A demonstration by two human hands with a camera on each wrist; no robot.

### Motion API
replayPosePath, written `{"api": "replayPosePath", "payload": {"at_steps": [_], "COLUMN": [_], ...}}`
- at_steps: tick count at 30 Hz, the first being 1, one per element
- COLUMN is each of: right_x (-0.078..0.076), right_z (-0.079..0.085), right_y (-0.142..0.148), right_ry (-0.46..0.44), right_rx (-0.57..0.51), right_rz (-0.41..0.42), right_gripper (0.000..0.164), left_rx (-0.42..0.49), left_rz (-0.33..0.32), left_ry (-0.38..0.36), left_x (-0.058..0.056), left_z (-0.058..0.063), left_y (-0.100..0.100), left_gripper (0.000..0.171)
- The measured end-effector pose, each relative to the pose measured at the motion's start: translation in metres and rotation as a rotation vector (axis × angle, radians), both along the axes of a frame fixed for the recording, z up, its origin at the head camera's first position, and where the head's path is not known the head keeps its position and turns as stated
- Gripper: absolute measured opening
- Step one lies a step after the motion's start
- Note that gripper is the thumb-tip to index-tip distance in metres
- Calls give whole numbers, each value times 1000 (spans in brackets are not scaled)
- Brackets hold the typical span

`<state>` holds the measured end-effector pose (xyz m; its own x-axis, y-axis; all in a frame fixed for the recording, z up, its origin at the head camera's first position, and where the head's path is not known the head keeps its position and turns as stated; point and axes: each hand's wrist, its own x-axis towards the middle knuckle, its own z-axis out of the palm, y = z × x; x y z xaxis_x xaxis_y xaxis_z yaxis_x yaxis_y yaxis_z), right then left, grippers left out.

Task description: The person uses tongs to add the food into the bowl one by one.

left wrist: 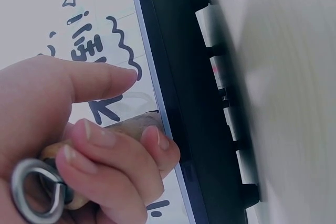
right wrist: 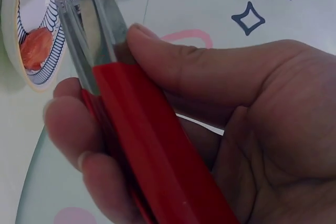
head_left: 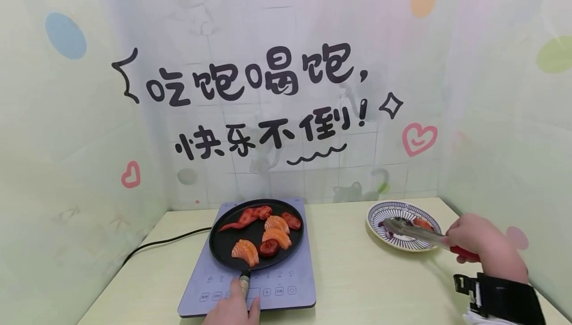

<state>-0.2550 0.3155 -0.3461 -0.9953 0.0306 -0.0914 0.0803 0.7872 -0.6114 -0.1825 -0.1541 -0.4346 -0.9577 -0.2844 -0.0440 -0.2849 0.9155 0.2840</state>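
Note:
My left hand (head_left: 233, 311) holds the wooden handle (left wrist: 131, 124) of a black frying pan (head_left: 228, 248), fingers curled round it and thumb extended; a metal ring (left wrist: 18, 184) hangs at the handle's end. In the pan lie orange salmon slices (head_left: 276, 238), a long red meat piece (head_left: 246, 217), a smaller red piece (head_left: 291, 220) and a round red-brown slice (head_left: 269, 248). On the right, my right hand (head_left: 484, 245) grips metal tongs (head_left: 422, 233) by their red handles (right wrist: 157, 135). The tongs' tips are over a blue-patterned plate (head_left: 375, 220) bearing a reddish-orange food piece (right wrist: 37, 48) and some purplish bits.
The pan stands on a flat induction cooker (head_left: 196, 285) with touch buttons along its front. A black cable (head_left: 165, 241) runs from it to the left. Pale yellow tabletop (head_left: 344, 265) lies between cooker and plate. Printed curtains (head_left: 313, 181) enclose the back and sides.

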Motion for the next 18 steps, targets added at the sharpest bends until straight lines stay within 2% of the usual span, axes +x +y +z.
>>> {"api": "replayPosePath", "payload": {"at_steps": [8, 18], "right_x": [0, 1], "right_z": [7, 3], "right_y": [-11, -9], "right_ry": [1, -33], "right_rx": [91, 49], "right_rz": [5, -19], "right_gripper": [15, 13], "left_rx": [4, -21], "left_rz": [9, 16], "left_ry": [-2, -1], "left_x": [-2, -23], "left_z": [-2, -38], "left_y": [0, -13], "left_gripper": [61, 66]}}
